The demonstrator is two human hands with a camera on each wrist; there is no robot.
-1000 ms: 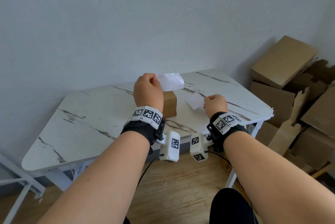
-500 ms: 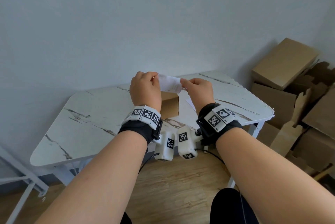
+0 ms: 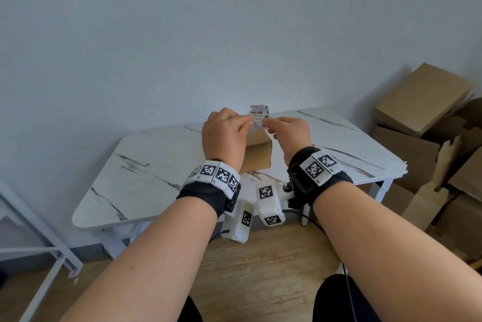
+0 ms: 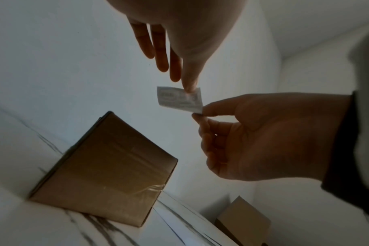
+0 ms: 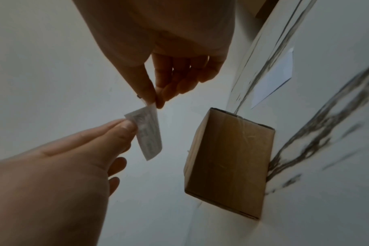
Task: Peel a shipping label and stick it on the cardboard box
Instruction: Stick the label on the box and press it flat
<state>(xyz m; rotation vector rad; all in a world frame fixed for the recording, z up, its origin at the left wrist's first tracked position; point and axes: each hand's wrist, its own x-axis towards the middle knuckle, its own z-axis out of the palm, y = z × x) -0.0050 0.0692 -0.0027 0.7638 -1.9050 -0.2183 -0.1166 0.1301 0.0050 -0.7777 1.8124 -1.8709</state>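
Observation:
A small white shipping label (image 3: 258, 113) with a barcode hangs in the air just above the brown cardboard box (image 3: 257, 158) on the marble table (image 3: 156, 165). My left hand (image 3: 249, 121) pinches the label's left edge, and my right hand (image 3: 267, 122) pinches its right corner. In the left wrist view the label (image 4: 175, 98) is held between the left hand (image 4: 189, 88) and the right hand (image 4: 198, 114), up and to the right of the box (image 4: 107, 168). The right wrist view shows the label (image 5: 150, 136) curling between both pinches, beside the taped box (image 5: 228, 159).
A white backing sheet (image 5: 274, 78) lies on the table to the right of the box. Stacked cardboard boxes (image 3: 422, 102) fill the floor at the right. A grey wall stands close behind the table, and a white metal frame (image 3: 39, 230) is at the left.
My right hand left the backing sheet on the table and came over to the label that my left hand was holding. Both hands now pinch it above the box, printed side toward me.

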